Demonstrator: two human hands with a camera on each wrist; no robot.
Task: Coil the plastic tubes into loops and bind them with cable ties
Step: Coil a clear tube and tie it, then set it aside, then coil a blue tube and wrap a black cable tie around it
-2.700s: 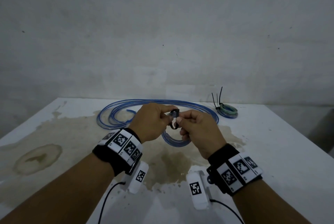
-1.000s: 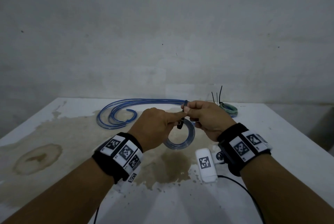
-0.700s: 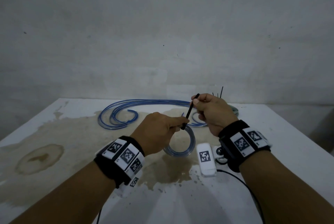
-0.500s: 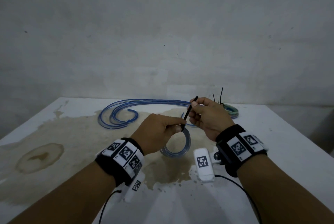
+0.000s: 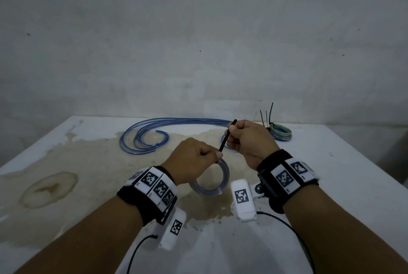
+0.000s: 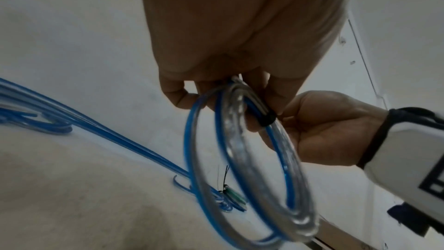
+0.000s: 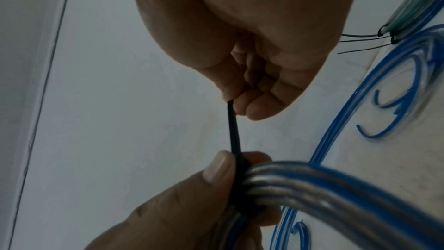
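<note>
My left hand (image 5: 198, 159) grips a small coil of clear blue tube (image 5: 220, 183) at its top, above the stained white table (image 5: 66, 185). A black cable tie (image 5: 225, 141) is wrapped round the coil beside my left thumb (image 7: 217, 166). My right hand (image 5: 247, 141) pinches the tie's free tail (image 7: 233, 128) between thumb and curled fingers, up and to the right of the coil. The left wrist view shows the tie's band (image 6: 266, 117) tight round the tube strands (image 6: 240, 140).
Long loose blue tubes (image 5: 143, 136) curve across the table's far side. A finished greenish coil (image 5: 280, 132) with black tie tails sticking up lies at the far right. A grey wall stands behind the table. Camera cables trail from both wrists.
The tie went from a loop held between both hands to being wrapped round the coil. My right hand has drawn its tail up and to the right; the loop has tightened.
</note>
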